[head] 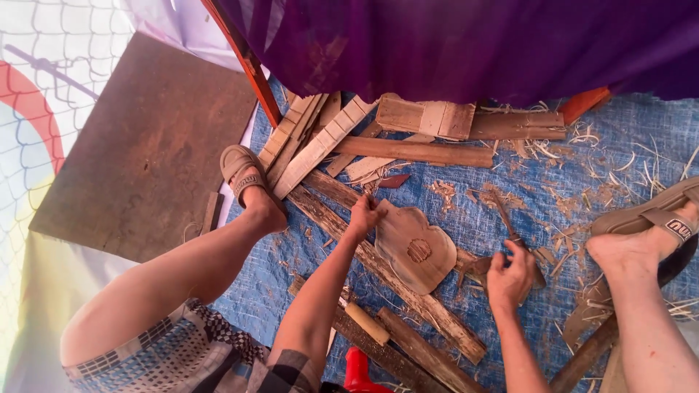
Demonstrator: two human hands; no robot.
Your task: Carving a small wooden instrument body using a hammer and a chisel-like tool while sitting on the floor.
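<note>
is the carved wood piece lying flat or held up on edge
Tilted up: the left hand lifts the carved wood piece by its top edge, its bottom resting on a plank.

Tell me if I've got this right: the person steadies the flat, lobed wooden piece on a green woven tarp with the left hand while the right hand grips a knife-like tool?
Not quite. The head view shows the woven tarp is blue, not green. The rest holds: the left hand steadies the flat, lobed wooden piece, and the right hand grips a knife-like tool.

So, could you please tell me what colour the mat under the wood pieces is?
Blue: the woven mat shows best in the head view, strewn with wood shavings.
</note>
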